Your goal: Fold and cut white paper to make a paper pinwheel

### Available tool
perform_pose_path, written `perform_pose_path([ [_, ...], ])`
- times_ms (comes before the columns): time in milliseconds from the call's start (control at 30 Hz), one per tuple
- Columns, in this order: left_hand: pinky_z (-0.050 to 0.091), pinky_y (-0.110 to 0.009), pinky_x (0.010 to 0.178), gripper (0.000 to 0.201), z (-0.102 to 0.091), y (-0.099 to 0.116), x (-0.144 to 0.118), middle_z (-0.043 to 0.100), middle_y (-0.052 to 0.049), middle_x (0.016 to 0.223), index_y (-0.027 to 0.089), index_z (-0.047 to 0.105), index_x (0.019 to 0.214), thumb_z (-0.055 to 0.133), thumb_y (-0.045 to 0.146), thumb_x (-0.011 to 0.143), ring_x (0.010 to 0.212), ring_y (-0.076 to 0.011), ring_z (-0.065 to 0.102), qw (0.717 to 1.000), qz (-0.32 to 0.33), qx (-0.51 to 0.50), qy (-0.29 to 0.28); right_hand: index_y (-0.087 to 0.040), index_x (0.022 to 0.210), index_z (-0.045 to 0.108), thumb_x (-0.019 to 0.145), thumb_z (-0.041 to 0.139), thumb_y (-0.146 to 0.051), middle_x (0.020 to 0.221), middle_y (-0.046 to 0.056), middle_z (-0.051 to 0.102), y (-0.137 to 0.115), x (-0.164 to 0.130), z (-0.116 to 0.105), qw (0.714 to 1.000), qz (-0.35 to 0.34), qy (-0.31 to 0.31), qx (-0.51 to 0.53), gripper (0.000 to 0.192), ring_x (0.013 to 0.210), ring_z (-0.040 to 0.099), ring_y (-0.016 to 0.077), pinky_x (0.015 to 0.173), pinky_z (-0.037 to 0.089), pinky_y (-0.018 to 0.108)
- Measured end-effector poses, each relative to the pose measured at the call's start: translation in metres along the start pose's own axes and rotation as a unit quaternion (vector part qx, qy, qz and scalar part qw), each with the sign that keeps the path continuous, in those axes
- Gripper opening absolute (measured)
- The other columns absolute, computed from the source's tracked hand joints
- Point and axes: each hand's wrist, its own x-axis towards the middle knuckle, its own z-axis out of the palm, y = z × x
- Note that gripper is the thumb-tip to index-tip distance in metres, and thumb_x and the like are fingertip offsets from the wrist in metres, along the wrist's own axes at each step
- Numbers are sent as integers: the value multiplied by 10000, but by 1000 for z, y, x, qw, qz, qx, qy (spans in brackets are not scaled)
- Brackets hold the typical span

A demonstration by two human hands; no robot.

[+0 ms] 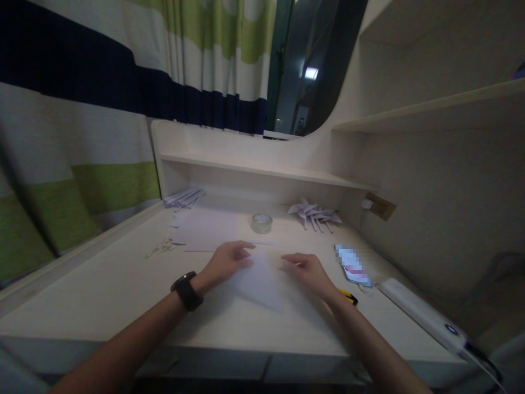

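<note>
Head view: at the far left of my desk (123, 287) lie some small white sticks (161, 247), with a bundle of paper strips (184, 198) behind them, then flat white sheets (211, 221). My left hand (232, 260), a black watch (187, 291) on its wrist, has its fingers curled and slightly parted at the upper left edge of a blurred white paper (260, 282); I can't tell whether they grip it. That paper sits between my hands, in front of a tape roll (261, 223). My right hand (307, 269) is loosely bent, fingertips a little apart, just beside the paper with nothing visible in them. Behind it lie paper pinwheels (315, 214); farther right, a phone (353, 265) and a white power strip (422, 314)
</note>
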Motion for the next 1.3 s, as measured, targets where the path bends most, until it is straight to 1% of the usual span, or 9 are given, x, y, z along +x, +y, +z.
perform_pose_path([
  [100,491,-297,669,317,2,10,5,695,-53,751,140,694,924,708,287,643,694,-187,638,998,-28,-55,-4,-141,1004,705,718,662,-427,815,65,717,-17,18,17,998,10,-13,68,407,701,632,196,639,485,288],
  [300,462,-277,645,351,4,11,9,681,-69,751,115,707,850,775,317,571,703,-186,616,996,-31,-86,-15,-143,720,732,641,728,-303,634,6,665,-23,36,32,996,17,-2,87,178,582,581,150,531,414,232],
  [500,353,-212,493,434,-4,9,19,529,6,555,111,634,688,508,500,834,514,-98,473,978,-10,-127,-165,-168,786,687,572,781,-262,624,-13,638,-21,38,32,992,-17,58,108,252,564,557,124,551,426,227],
  [633,394,-215,520,415,-4,5,23,575,-22,630,109,637,734,531,499,825,574,-118,537,963,-29,-149,-221,-172,671,637,604,748,-236,625,-5,641,-22,34,32,991,-26,78,108,144,571,559,125,567,430,232],
  [833,402,-208,518,408,1,4,19,608,-37,672,120,656,812,534,509,823,579,-116,544,957,-8,-161,-240,-177,624,634,645,702,-196,622,0,641,-19,32,33,993,-16,66,96,73,584,563,131,575,418,239],
  [967,406,-203,526,462,7,-3,20,611,-45,750,141,663,995,467,535,853,638,-126,539,962,3,-161,-221,-190,638,652,652,737,-239,767,33,651,-21,33,31,987,-123,65,80,99,752,580,159,641,410,253],
  [1033,395,-200,520,453,9,-10,21,609,-38,746,148,660,1044,488,519,848,618,-119,519,966,25,-137,-218,-193,630,652,668,739,-267,766,33,629,-23,32,30,984,-154,64,62,120,730,556,150,614,392,246],
  [1133,368,-201,502,428,10,-21,23,601,-25,692,140,671,1034,564,486,807,564,-109,496,971,28,-113,-207,-189,659,646,697,718,-262,726,15,617,-24,30,27,988,-138,44,60,109,623,509,120,560,369,234],
  [1300,336,-209,471,423,3,-27,23,601,-31,646,91,686,971,667,428,717,514,-104,474,978,-40,-140,-146,-176,804,610,725,668,-219,668,-13,602,-26,18,10,991,-60,-27,117,107,505,483,94,483,374,212],
])
